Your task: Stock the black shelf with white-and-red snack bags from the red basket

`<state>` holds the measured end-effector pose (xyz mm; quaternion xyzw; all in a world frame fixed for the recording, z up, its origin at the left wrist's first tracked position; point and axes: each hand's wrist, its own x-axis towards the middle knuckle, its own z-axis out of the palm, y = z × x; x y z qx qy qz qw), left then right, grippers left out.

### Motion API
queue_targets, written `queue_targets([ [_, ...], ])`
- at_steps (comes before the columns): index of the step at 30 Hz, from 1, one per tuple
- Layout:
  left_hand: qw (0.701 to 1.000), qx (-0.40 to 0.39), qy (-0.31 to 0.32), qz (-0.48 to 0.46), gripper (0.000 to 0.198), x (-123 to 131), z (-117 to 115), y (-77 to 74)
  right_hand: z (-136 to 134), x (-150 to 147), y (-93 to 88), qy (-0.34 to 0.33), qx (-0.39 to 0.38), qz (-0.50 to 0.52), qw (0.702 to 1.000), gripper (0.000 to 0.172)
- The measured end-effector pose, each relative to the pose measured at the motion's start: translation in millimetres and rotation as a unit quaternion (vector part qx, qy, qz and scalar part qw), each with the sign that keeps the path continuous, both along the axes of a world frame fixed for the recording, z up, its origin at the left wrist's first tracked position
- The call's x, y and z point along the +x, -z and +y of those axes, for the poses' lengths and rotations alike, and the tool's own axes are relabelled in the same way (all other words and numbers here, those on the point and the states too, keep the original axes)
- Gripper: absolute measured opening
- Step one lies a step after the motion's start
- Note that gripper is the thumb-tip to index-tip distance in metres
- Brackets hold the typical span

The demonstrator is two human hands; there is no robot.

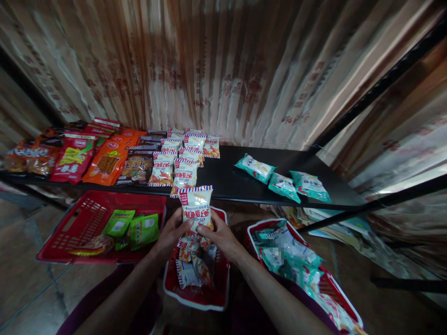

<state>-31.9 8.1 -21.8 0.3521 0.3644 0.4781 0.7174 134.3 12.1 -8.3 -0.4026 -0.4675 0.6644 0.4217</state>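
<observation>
Between both hands I hold a white snack bag [197, 207] with red lettering and a striped top edge. My left hand [173, 231] grips its left side, and my right hand [221, 235] its right side, thumbs on the front. Right below is a red basket [196, 300] with more of the same bags [188, 273] inside. Just beyond the held bag, rows of matching bags [185, 173] stand on the black shelf [223, 179]. The back of the held bag is hidden from me.
Brown, orange and red snack packs [108, 158] fill the shelf's left side. Three teal bags [256, 168] lie on its right. A red basket [75, 221] with green packs sits at left, another basket [344, 304] of teal bags at right. A black metal post [380, 88] slants at right.
</observation>
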Motion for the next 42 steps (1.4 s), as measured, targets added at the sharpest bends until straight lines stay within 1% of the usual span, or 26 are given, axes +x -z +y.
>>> queue_targets([
  [3, 1.000, 0.012, -0.011, 0.005, 0.051, 0, 2, -0.7, -1, 0, 0.1, -0.007, -0.006, -0.006, 1.000, 0.059],
  [9, 1.000, 0.006, -0.022, 0.012, 0.050, 0, 3, 0.0, -1, -3, 0.8, -0.008, -0.013, -0.009, 1.000, 0.061],
  [13, 0.999, -0.014, -0.035, 0.005, 0.047, 2, 2, -2.2, -1, -2, 0.3, -0.010, -0.018, 0.005, 1.000, 0.063],
  [19, 0.997, -0.050, -0.062, 0.008, 0.048, 8, 2, -10.4, 0, -2, 3.3, -0.012, -0.008, -0.009, 1.000, 0.060],
  [22, 0.997, -0.045, -0.068, 0.019, 0.046, 8, 2, -9.6, -1, -4, 3.0, -0.006, -0.008, -0.010, 1.000, 0.058],
  [27, 0.995, -0.045, -0.083, 0.022, 0.047, 7, 4, -6.0, -1, -6, 0.6, -0.003, -0.031, 0.002, 1.000, 0.058],
  [31, 0.993, -0.059, -0.100, 0.016, 0.045, 8, 8, -7.3, -1, -6, 0.3, 0.004, -0.032, -0.007, 0.999, 0.057],
  [36, 0.993, -0.051, -0.103, 0.008, 0.040, 7, 9, -9.9, 0, -5, 3.5, 0.013, -0.032, 0.001, 0.999, 0.060],
  [42, 0.996, -0.039, -0.077, 0.025, 0.042, 4, 7, -6.9, -1, -3, 7.6, 0.027, -0.024, -0.011, 0.999, 0.060],
])
